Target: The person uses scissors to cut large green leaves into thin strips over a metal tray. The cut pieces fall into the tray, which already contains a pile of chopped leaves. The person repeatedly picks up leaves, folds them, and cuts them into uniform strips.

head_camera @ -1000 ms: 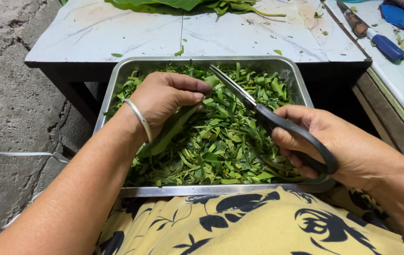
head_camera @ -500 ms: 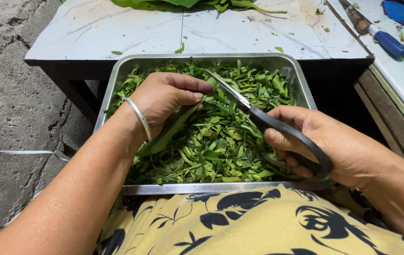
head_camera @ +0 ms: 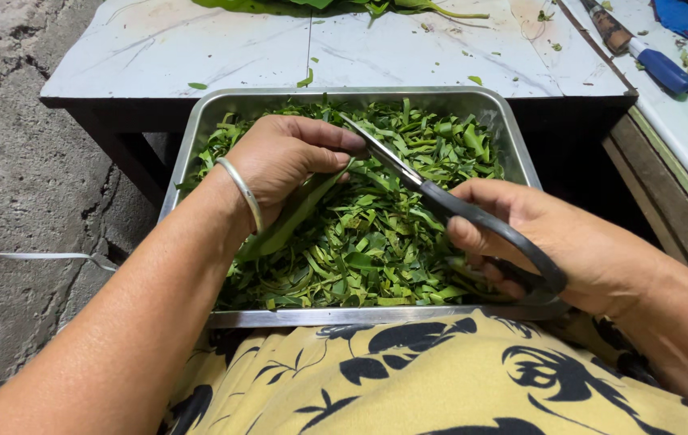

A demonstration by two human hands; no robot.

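Over tray (head_camera: 199, 129), right hand (head_camera: 553, 242) around scissors (head_camera: 440, 201) (closed)

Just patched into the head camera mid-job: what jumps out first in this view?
First, the steel tray on the person's lap, heaped with cut green leaf strips. Over it the left hand holds a rolled green leaf whose tip meets the blades of black-handled scissors, gripped by the right hand. Beyond the tray a white table holds whole leaves, and a blue-handled knife lies at top right.

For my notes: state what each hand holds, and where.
Left hand grips a long green leaf near its cut end; right hand holds black-handled steel scissors by the handle loops.
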